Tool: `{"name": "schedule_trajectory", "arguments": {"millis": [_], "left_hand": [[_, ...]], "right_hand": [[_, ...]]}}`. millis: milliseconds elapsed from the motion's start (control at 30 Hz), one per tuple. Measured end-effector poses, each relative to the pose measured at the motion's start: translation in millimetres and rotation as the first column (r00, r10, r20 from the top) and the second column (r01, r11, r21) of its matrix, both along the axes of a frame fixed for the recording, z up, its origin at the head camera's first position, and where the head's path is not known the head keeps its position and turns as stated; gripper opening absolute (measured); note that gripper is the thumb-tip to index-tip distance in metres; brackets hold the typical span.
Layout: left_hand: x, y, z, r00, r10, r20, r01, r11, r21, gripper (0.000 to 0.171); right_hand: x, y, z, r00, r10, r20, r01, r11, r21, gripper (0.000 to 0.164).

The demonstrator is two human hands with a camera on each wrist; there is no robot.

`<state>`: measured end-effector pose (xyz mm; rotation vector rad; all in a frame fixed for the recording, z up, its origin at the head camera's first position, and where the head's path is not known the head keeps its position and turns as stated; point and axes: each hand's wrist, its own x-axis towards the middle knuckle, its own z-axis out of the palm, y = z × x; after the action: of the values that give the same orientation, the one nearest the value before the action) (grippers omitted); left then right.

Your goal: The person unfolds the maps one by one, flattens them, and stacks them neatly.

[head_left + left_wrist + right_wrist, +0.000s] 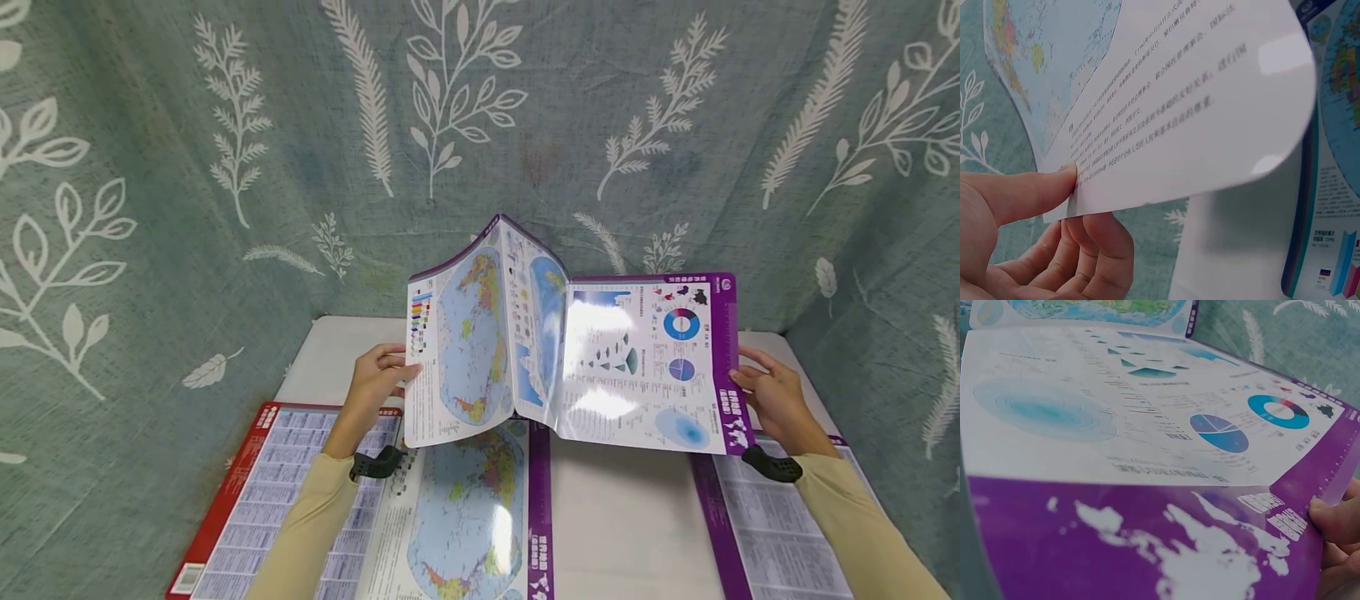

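Observation:
A glossy folded world map [472, 333] hangs partly unfolded above the table, its panels standing in a zigzag with upright creases. My left hand [375, 383] pinches its left edge; the left wrist view shows the thumb on the printed face and curled fingers [1107, 250] behind the sheet. At the other end, my right hand [776, 396] grips the purple border of the right panel, which carries charts and diagrams. In the right wrist view the thumb [1332, 519] lies on that purple border, beside white lettering.
Under the held map lies another world map [468, 500] with a purple strip. A red-edged printed sheet [240, 483] is at the left, and a purple-edged text sheet [787, 517] at the right. Patterned green cloth [540, 150] surrounds the white table [622, 517] at the back and sides.

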<state>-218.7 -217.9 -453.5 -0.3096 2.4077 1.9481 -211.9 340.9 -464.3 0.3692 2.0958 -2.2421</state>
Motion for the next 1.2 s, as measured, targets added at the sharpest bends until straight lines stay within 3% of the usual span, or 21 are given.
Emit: {"name": "schedule_trajectory", "arguments": {"millis": [633, 900, 1200], "left_hand": [[-6.0, -9.8, -3.2, 1.0, -0.008, -0.017, 0.007, 0.999, -0.043, 0.052], [-10.0, -17.9, -7.6, 1.0, -0.005, -0.024, 0.003, 0.997, -0.078, 0.053], [-13.3, -23.5, -8.7, 1.0, 0.016, -0.01, -0.018, 0.993, -0.113, 0.054]], "right_hand": [[-5.2, 11.0, -0.4, 0.998, -0.018, 0.054, 0.017, 0.999, 0.03, 0.058], [-8.4, 17.5, -2.6, 0.999, -0.021, 0.04, 0.022, 0.999, -0.033, 0.061], [-7.8, 25.3, -3.6, 0.995, -0.043, 0.088, 0.042, 0.999, 0.003, 0.061]]}}
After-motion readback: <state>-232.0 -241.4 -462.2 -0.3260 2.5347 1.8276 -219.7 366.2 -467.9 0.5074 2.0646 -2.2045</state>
